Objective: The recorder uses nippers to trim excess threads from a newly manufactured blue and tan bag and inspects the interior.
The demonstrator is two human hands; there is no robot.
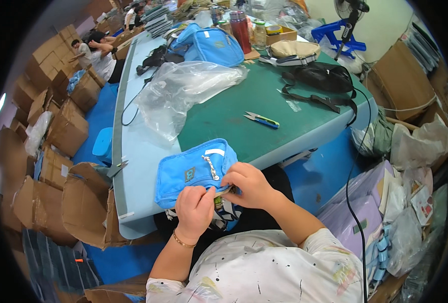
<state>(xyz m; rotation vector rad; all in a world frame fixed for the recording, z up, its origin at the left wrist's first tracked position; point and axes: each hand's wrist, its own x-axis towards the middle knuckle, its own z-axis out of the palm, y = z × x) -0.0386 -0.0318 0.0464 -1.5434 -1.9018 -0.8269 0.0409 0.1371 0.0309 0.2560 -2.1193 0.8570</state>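
A small blue bag (pixel 193 166) rests at the near edge of the table, partly over my lap. It has a white strip, a small dark patch and a braided cord pull on its face. My left hand (pixel 194 208) pinches the bag's near edge. Close beside it, my right hand (pixel 248 185) grips the same edge with bent fingers. Between the hands the edge is drawn apart, and a pale lining shows there. Patterned fabric hangs below the bag, mostly hidden by my hands.
Thread snips (pixel 262 120) lie on the green mat (pixel 219 126). Beyond are a clear plastic bag (pixel 183 91), a black waist bag (pixel 321 78), a beige pouch (pixel 293 50), a larger blue bag (pixel 216 46) and a red flask (pixel 240 31). Cardboard boxes (pixel 85 202) stand left; a black cable (pixel 352 187) hangs right.
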